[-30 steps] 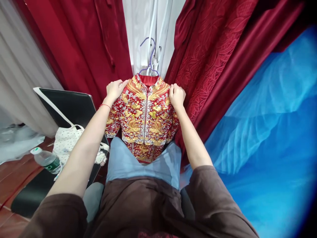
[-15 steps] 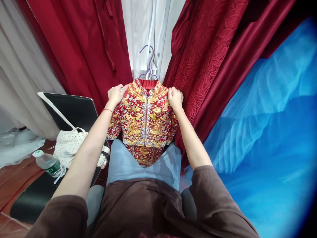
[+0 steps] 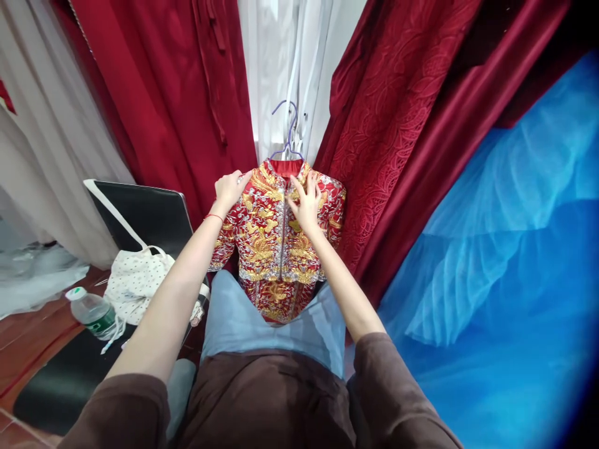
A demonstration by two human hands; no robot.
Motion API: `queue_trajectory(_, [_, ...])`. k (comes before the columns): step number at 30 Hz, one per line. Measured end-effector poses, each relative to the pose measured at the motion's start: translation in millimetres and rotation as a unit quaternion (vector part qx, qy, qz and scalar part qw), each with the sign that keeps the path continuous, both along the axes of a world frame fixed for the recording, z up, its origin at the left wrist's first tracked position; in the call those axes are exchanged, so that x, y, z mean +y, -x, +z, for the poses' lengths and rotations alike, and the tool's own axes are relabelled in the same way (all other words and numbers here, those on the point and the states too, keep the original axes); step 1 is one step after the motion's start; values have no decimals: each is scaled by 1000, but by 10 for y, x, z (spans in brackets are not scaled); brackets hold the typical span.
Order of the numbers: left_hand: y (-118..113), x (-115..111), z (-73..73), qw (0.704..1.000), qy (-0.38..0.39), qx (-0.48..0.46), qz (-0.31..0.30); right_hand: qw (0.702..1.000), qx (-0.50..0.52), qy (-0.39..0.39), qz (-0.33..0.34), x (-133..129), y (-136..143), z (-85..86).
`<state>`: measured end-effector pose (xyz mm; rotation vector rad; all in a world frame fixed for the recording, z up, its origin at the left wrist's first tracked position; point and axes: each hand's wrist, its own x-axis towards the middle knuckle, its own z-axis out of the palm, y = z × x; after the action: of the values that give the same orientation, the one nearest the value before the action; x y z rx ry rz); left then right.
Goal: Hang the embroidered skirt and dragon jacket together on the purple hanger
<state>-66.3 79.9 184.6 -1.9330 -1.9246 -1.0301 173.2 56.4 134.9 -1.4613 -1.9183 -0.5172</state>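
Note:
A red jacket [image 3: 262, 234] with dense gold and silver embroidery hangs upright in front of me on a purple hanger [image 3: 291, 134]. Its front is closed along the middle, and a matching red embroidered piece [image 3: 279, 300] shows below its hem, between my knees. My left hand [image 3: 229, 190] grips the jacket's shoulder on the left side, thumb in front. Over the upper chest, just below the collar, is my right hand [image 3: 306, 202], its fingers apart and holding nothing; whether the fingertips touch the cloth I cannot tell.
Dark red dresses [image 3: 397, 112] hang close on both sides, with blue tulle [image 3: 505, 299] at the right. A black chair [image 3: 60, 380] at the left carries a dotted white bag [image 3: 138, 277] and a water bottle [image 3: 93, 313]. White fabric [image 3: 37, 274] lies beyond it.
My right hand has let go of the right shoulder and moved left to below the collar, its fingers opening. My left hand keeps its grip. The view has shifted slightly.

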Motion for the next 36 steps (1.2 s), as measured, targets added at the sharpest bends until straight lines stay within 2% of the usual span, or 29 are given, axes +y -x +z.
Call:
queue_trajectory(5, [0,-4,-2,1000,2,5,0,998,33,-32,53,10,66,-8])
queue_trajectory(8, [-8,-23,-3,1000,-2,4,1,998,36,-24,39,-11,97,2])
queue_trajectory(13, [-14,-61,4,1000,6,5,-3,995,7,-98,22,7,88,-78])
queue_trajectory(18, [1,-68,-6,1000,8,11,-4,998,-44,-20,29,88,7,-264])
queue_trajectory(21, [5,-63,-19,1000,6,21,0,990,-109,8,86,67,-104,-476])
queue_trajectory(25, [-5,-66,-28,1000,4,20,6,960,-212,19,182,-35,-250,-851])
queue_trajectory(30, [-22,-80,-24,1000,9,10,1,939,-242,69,234,-133,-250,-1325])
queue_trajectory(32, [-26,-86,-19,1000,11,10,0,944,-223,94,224,-201,-195,-1560])
queue_trajectory(36, [-33,-91,-18,1000,12,10,8,972,-148,122,135,-455,-68,-2111])
